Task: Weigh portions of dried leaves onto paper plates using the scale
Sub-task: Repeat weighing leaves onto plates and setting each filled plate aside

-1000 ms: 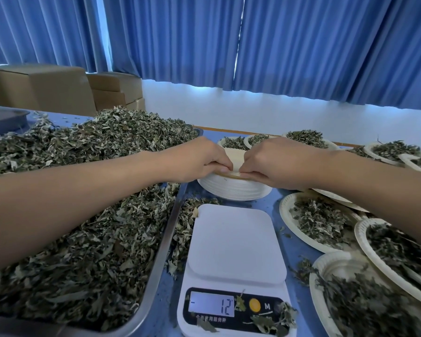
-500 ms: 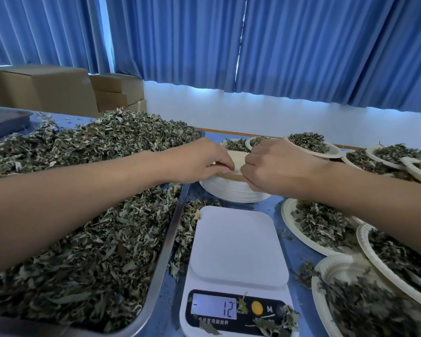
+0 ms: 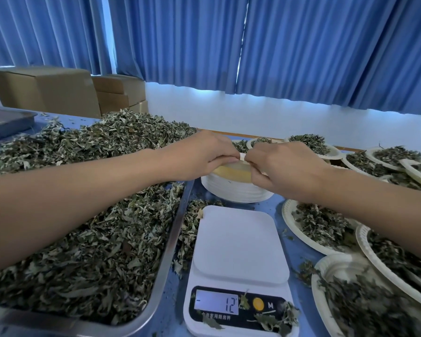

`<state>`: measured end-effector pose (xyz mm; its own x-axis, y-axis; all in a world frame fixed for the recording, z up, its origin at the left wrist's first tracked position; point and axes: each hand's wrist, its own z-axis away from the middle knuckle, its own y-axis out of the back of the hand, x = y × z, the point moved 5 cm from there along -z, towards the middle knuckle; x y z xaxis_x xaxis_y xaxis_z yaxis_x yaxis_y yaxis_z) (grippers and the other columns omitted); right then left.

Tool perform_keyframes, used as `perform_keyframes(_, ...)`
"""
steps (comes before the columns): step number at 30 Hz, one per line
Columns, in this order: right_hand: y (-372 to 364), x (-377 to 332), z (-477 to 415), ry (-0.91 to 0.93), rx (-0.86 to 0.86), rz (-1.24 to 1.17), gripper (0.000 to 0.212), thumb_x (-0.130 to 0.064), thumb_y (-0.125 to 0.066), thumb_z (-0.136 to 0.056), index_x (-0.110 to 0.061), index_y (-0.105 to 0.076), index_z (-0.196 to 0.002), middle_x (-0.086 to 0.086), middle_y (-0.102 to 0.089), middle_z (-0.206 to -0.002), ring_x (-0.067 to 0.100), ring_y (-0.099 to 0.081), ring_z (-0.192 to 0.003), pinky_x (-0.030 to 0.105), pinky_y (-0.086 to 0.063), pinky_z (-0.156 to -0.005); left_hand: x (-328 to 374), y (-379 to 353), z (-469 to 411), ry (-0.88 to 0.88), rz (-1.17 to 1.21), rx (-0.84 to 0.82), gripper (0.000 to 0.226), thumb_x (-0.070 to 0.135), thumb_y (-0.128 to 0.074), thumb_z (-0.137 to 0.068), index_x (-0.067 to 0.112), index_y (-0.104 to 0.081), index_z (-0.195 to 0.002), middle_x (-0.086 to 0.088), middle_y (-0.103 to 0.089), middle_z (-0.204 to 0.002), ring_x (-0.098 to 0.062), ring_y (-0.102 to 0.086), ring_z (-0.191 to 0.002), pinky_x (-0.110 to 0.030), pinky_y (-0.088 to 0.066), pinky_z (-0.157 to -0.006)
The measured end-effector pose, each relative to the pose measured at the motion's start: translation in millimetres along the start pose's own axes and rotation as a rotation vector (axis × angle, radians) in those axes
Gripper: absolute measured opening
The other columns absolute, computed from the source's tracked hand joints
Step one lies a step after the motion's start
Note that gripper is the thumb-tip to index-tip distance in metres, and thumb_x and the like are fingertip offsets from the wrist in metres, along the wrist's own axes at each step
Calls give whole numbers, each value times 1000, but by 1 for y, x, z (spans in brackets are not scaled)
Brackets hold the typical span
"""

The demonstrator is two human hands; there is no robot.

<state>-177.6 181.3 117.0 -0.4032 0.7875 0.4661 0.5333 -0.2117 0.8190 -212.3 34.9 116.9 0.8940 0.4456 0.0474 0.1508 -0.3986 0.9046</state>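
L hand (image 3: 199, 154), R hand (image 3: 286, 166) knuckles-up; fingers pinch near rim of round white paper plate (image 3: 232, 171), tilted off white plate stack (image 3: 238, 190).

This looks like a small herb-sorting workroom, not a home kitchen. Left of the left hand (image 3: 199, 154), a steel tray (image 3: 174, 242) is heaped with dried leaves (image 3: 83, 251). Nearer than both hands, a white digital kitchen scale (image 3: 238, 242) stands on a blue tabletop (image 3: 299, 252). Right of the right hand (image 3: 284, 171), filled paper plates (image 3: 286, 215) crowd together. Beyond the left hand, cardboard boxes (image 3: 46, 91) stand by a white wall (image 3: 253, 113) under blue curtains (image 3: 326, 45).
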Motion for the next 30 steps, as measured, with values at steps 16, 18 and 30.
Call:
perform_keyframes(16, 47, -84, 130, 215, 276, -281, 31, -29, -53, -106, -14, -78, -99, 2, -64, -79, 24, -62, -65, 38, -49, -46, 95, -17, 95, -263, 66, -84, 22, 27, -59, -103, 17, -72, -117, 4, -71, -109, -12, -66, -99, -34, -54, -85)
perform_keyframes(18, 39, -93, 133, 183, 226, -299, 33, -33, -50, -106, -16, -78, -105, 0, -67, -84, 22, -64, -70, 39, -51, -46, 94, -24, 98, -239, 52, -111, 23, 27, -59, -102, 18, -72, -118, 5, -72, -112, -12, -66, -101, -35, -54, -86)
perform_keyframes(30, 61, -183, 138, 189, 460, -367, 45, -30, -54, -102, -18, -53, -58, -1, -43, -56, 18, -36, -43, 29, -32, -35, 7, -3, 86, 549, -114, -368, 33, 36, -50, -102, 14, -68, -118, -6, -68, -118, -26, -63, -101, -38, -51, -92)
